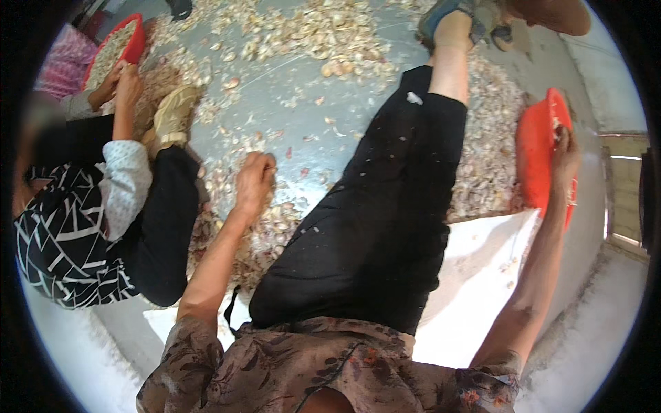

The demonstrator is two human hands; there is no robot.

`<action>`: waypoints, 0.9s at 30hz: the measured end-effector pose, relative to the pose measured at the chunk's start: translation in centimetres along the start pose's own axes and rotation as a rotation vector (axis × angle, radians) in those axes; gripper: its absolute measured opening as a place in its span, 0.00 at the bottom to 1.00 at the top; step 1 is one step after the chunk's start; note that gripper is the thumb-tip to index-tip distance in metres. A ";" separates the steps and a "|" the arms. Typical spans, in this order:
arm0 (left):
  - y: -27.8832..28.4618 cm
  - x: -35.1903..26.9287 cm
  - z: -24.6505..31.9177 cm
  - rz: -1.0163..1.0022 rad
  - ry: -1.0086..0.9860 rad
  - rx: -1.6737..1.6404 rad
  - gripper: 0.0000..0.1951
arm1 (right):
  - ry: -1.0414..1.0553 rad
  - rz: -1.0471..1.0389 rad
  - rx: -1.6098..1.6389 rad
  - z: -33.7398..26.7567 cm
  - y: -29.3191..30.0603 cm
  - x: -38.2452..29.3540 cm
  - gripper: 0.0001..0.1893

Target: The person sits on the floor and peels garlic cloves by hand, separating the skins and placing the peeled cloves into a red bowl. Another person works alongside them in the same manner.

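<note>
My left hand (253, 181) hangs over the grey floor at the left of my legs, fingers curled with the tips together. Whether a small piece is pinched there is too small to tell. Under and below this hand lies a heap of loose garlic cloves and skins (268, 235). On my right side, my right hand (565, 152) reaches to the opening of a red plastic basin (534, 149). Its fingers point down at pale bits inside the rim, and what they hold is hidden. The basin appears tilted in this view.
My outstretched legs in black trousers (382, 217) lie between the hands. A white sheet (465, 289) lies at the right. More cloves and skins (315, 31) cover the floor ahead. At the left sits another person (72, 232), hands by a filled red basin (135, 44).
</note>
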State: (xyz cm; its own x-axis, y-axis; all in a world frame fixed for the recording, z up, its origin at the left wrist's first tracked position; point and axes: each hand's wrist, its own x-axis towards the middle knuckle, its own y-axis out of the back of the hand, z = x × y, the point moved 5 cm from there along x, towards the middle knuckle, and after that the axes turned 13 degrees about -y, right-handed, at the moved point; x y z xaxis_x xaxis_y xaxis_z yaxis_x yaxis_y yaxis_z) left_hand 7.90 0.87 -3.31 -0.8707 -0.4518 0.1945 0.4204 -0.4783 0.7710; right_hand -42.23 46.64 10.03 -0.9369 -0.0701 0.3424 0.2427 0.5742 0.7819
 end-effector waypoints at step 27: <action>4.2 -2.6 7.3 0.347 0.437 -1.090 0.13 | 0.481 -1.018 0.699 -35.0 -12.1 -36.4 0.11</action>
State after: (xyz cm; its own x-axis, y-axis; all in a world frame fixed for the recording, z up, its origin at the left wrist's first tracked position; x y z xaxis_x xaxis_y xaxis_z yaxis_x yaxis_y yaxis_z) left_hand 10.06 5.51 3.90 -0.5988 -0.7954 -0.0931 0.7898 -0.5673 -0.2329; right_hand -2.27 13.69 6.36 -0.4053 -0.9137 0.0295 -0.8259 0.3798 0.4166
